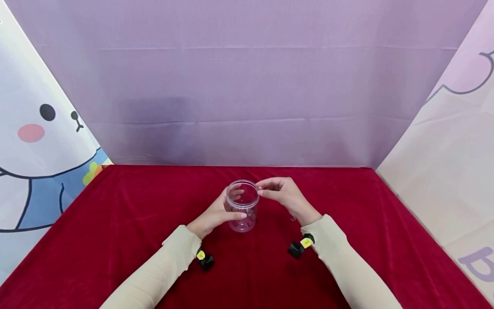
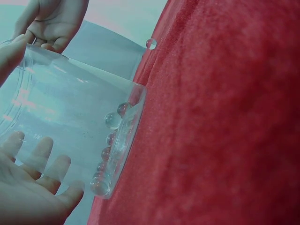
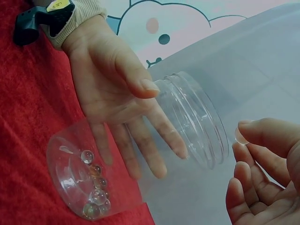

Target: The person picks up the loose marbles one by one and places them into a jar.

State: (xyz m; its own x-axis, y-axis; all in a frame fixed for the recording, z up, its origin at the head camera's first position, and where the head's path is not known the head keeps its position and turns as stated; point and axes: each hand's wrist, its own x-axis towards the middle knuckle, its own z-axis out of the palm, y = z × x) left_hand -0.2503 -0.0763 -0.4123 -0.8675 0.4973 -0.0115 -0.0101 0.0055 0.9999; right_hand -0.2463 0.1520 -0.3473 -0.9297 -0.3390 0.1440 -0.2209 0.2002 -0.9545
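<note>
A clear plastic jar (image 1: 243,225) with a ridged, lidless mouth stands on the red cloth. My left hand (image 1: 216,213) holds it from the left, thumb on the near side and fingers behind. Several clear glass marbles (image 3: 98,196) lie at the jar's bottom, also visible through its wall in the left wrist view. At the rim's right side is my right hand (image 1: 285,195). Its thumb and forefinger pinch one clear marble (image 3: 241,137), just outside the mouth in the right wrist view; the head view hardly shows this marble.
Another clear marble (image 1: 293,218) lies loose on the red tablecloth (image 1: 115,240), close to the right wrist. A purple cloth backdrop (image 1: 247,86) rises behind the table. Printed cartoon panels (image 1: 42,141) flank it at the sides.
</note>
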